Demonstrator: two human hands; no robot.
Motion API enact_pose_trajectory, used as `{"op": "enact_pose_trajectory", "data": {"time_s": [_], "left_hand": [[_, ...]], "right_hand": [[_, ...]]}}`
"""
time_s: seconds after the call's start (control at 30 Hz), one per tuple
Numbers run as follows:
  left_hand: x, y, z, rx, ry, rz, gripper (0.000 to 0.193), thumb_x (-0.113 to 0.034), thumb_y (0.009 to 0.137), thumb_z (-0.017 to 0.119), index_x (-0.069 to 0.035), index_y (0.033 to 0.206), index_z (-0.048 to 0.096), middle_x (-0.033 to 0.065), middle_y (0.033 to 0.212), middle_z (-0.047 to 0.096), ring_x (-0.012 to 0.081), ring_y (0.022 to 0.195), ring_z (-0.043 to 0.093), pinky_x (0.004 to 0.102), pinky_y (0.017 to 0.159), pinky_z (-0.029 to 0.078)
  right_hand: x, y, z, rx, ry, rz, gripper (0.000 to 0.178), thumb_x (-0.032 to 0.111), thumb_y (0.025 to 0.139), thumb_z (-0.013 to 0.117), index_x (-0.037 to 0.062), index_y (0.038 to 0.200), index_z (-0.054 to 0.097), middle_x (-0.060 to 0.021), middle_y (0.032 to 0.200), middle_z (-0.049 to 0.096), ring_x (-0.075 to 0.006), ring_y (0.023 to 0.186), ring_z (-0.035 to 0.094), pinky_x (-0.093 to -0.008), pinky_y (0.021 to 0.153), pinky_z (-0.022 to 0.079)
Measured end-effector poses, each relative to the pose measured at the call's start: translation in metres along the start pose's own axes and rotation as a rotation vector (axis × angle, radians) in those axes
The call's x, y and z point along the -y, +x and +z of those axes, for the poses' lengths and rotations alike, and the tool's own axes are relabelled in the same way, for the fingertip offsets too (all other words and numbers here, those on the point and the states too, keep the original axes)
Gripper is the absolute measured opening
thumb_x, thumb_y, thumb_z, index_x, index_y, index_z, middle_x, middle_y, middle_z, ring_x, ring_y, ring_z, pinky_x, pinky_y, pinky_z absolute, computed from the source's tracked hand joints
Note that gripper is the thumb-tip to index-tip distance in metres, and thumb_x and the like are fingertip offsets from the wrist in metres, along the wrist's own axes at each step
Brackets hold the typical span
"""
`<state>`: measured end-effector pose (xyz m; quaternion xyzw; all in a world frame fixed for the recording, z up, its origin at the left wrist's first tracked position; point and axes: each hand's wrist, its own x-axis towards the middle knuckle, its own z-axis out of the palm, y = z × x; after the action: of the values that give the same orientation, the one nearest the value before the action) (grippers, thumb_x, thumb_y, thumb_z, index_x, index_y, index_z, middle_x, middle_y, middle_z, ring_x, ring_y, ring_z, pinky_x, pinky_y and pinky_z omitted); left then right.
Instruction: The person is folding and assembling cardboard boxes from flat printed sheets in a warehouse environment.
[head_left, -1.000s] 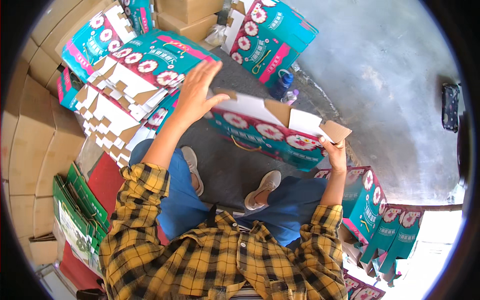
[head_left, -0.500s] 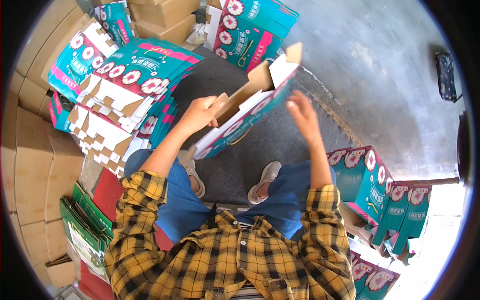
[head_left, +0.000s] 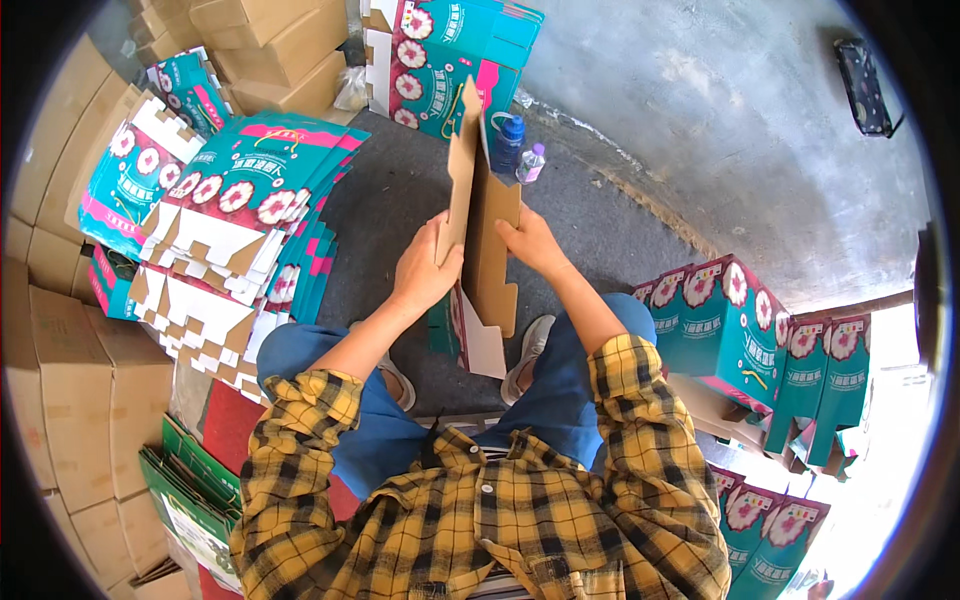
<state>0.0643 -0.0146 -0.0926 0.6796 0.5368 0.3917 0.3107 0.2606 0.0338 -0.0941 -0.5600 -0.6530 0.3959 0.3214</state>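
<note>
Between my knees stands a partly opened cardboard box (head_left: 492, 255), its brown inside facing up and its end flaps sticking out. My left hand (head_left: 425, 262) is closed on its left panel. On the opposite panel, my right hand (head_left: 533, 240) grips the edge with the thumb on the brown inner side. Most of the printed outside is turned away from view. To my left lies a pile of flat teal and pink cartons (head_left: 262, 180) with white and brown notched edges.
Folded teal boxes (head_left: 720, 325) stand at my right. Brown cartons (head_left: 75, 390) are stacked along the left. Beyond the box are a blue bottle (head_left: 508, 145), a small purple-capped bottle (head_left: 532, 163) and more flat cartons (head_left: 455, 65). Green packaging (head_left: 195, 490) lies lower left; a dark case (head_left: 864, 88) sits far right.
The box has turned from a slant to nearly straight ahead and its panels have spread apart. My right hand, free before, has moved left and taken hold of it. The view has shifted.
</note>
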Motion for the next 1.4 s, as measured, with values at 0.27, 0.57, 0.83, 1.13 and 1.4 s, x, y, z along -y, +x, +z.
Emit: {"op": "enact_pose_trajectory", "data": {"time_s": [0.27,0.57,0.83,1.13,1.4], "left_hand": [[-0.007,-0.015,-0.018,0.061,0.112,0.187,0.07,0.0,0.082,0.045,-0.014,0.145,0.018,0.022,0.136,0.035,0.0423,0.117,0.045,0.0443,0.095,0.043],[-0.012,-0.052,-0.029,0.331,0.327,0.225,0.059,-0.013,0.086,0.056,-0.017,0.14,0.033,0.0235,0.134,0.038,0.0419,0.114,0.048,0.0446,0.091,0.046],[-0.019,-0.05,-0.019,0.383,0.341,0.41,0.078,-0.034,0.072,0.075,-0.012,0.137,0.037,0.0238,0.136,0.036,0.0401,0.118,0.045,0.0443,0.096,0.042],[-0.028,-0.047,-0.013,0.489,0.478,0.446,0.081,-0.042,0.065,0.078,-0.015,0.134,0.044,0.0223,0.14,0.032,0.0389,0.127,0.036,0.048,0.104,0.032],[-0.027,-0.048,-0.005,0.572,0.478,0.496,0.077,-0.045,0.067,0.074,-0.015,0.132,0.047,0.0221,0.143,0.029,0.0396,0.13,0.031,0.048,0.106,0.029]], "right_hand": [[-0.029,0.015,-0.048,-0.268,-0.053,-0.101,0.025,0.013,0.087,0.052,0.003,0.11,0.054,-0.0045,0.077,0.062,-0.0126,0.062,0.06,-0.0267,0.053,0.048],[-0.031,0.016,-0.074,-0.292,-0.293,0.186,0.044,0.02,0.079,0.052,-0.0005,0.118,0.047,-0.0287,0.105,0.06,-0.0436,0.1,0.057,-0.0475,0.089,0.044],[-0.006,0.004,-0.069,-0.663,-1.049,-0.419,0.04,0.009,0.078,0.054,0.0037,0.117,0.054,-0.0139,0.105,0.061,-0.029,0.115,0.048,-0.041,0.102,0.035],[-0.016,0.03,-0.089,-0.252,-1.225,-0.069,0.012,0.012,0.078,0.057,0.003,0.084,0.062,-0.0116,0.097,0.06,-0.0291,0.077,0.065,-0.0403,0.072,0.053],[-0.036,0.048,-0.1,-0.553,-0.572,-0.194,0.018,0.014,0.081,0.051,-0.0003,0.092,0.057,-0.0156,0.109,0.056,-0.0377,0.087,0.061,-0.0441,0.079,0.05]]}}
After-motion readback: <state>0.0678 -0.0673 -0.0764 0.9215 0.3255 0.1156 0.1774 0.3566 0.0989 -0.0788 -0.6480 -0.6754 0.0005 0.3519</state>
